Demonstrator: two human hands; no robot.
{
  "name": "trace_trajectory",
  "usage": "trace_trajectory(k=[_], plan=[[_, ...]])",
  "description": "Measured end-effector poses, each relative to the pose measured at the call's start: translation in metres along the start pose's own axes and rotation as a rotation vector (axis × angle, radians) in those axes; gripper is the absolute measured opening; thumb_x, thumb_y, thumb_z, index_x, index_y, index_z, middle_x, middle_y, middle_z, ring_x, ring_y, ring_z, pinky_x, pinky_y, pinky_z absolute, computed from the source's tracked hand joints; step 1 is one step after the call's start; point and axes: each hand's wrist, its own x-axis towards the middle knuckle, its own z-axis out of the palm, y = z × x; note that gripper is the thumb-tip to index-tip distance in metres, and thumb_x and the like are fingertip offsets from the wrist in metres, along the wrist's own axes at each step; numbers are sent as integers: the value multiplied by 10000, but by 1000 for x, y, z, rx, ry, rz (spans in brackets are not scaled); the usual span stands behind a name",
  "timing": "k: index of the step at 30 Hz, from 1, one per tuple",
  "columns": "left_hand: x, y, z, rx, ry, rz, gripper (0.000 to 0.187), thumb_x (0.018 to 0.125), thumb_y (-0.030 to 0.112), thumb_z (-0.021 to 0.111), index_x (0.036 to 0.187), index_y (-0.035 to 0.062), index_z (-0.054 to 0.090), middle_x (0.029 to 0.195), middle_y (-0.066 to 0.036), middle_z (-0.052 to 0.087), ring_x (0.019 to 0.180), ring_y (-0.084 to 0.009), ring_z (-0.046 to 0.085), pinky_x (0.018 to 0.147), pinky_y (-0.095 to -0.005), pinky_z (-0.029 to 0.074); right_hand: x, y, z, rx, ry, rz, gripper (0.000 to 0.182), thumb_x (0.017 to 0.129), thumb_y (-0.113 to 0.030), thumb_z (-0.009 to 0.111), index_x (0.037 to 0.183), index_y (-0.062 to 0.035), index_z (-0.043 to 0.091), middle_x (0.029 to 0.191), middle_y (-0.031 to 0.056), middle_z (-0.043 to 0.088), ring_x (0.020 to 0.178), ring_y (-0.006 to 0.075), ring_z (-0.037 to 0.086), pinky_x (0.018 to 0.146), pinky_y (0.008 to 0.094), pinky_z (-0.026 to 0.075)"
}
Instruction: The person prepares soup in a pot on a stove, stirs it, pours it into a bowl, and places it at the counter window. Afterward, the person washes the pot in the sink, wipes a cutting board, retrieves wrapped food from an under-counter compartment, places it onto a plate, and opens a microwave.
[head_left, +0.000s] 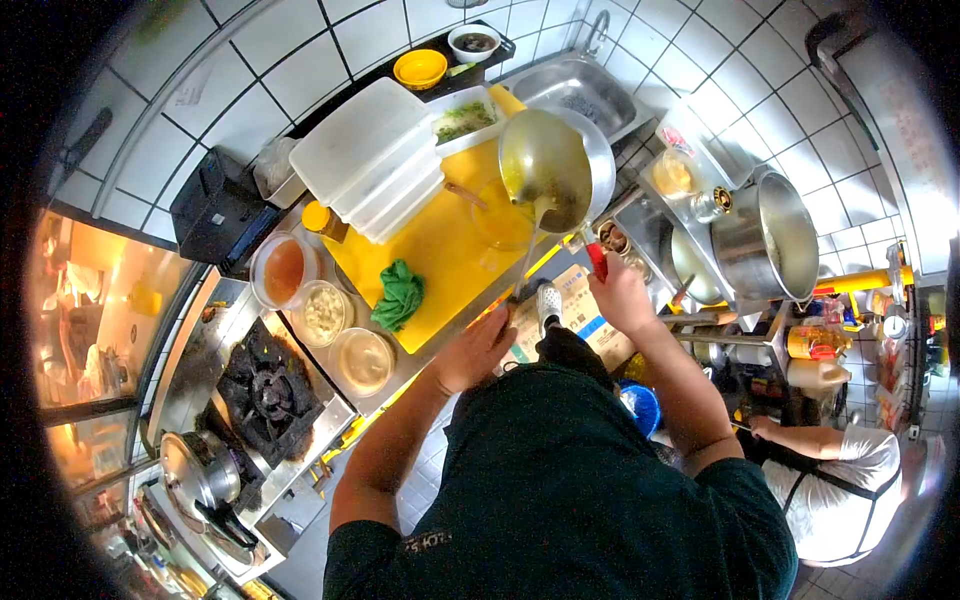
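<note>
My right hand (pixel 622 292) is closed round the red handle (pixel 597 262) of a metal pan (pixel 545 170). The pan is tilted, with yellow-green residue inside, and its lower left side overlaps a clear bowl (pixel 492 228) on the yellow board (pixel 395 250). My left hand (pixel 478 350) is at the counter's front edge, its fingers round the end of a thin metal utensil (pixel 527 250) that reaches up to the pan. A brown-handled tool (pixel 465 195) leans into the clear bowl. Left of the bowl, a crumpled green cloth (pixel 398 296) lies on the board.
Stacked white containers (pixel 370 150) stand behind the board, three food tubs (pixel 325 313) at its left. A black burner (pixel 270 392) and pressure cooker (pixel 200 470) are further left. The sink (pixel 580 95) is behind; a large pot (pixel 765 235) and another person (pixel 845 490) are right.
</note>
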Motion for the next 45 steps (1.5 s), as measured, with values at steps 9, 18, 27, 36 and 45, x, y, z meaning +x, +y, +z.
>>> trace_trajectory(k=[9,18,27,36,45], plan=[[54,19,8,-286,87,-460,343,978,95,592,1270,-76,542,1220,-328,579,1180,-468,574,1045,-454,475,18,4,-4,-40,-83,-24,221,882,-151,656,962,6,522,778,283,643,739,497,639,671,556,502],[-31,-15,18,360,61,150,367,889,113,698,1214,-40,625,1257,-301,591,1210,-405,595,1008,-424,532,53,18,-15,-99,-176,-25,240,889,-168,656,995,6,529,821,283,657,793,493,647,705,569,508],[16,-5,-4,333,172,67,327,880,127,704,1165,-26,655,1260,-271,598,1137,-384,639,1018,-440,524,59,27,-21,-59,-184,-102,248,896,-180,643,1019,-3,522,832,270,663,783,485,648,701,570,502],[-28,-1,-25,456,6,198,343,871,102,714,1171,-48,643,1262,-272,590,1127,-379,646,997,-420,536,66,33,-27,-67,-196,-47,226,908,-168,619,996,7,505,814,282,637,785,496,630,681,569,487],[79,34,-57,212,266,150,445,857,63,761,1200,-150,575,1195,-275,636,1088,-364,674,953,-397,549,95,56,-47,90,-101,40,256,887,-177,663,978,19,527,795,265,625,751,470,626,669,534,486]])
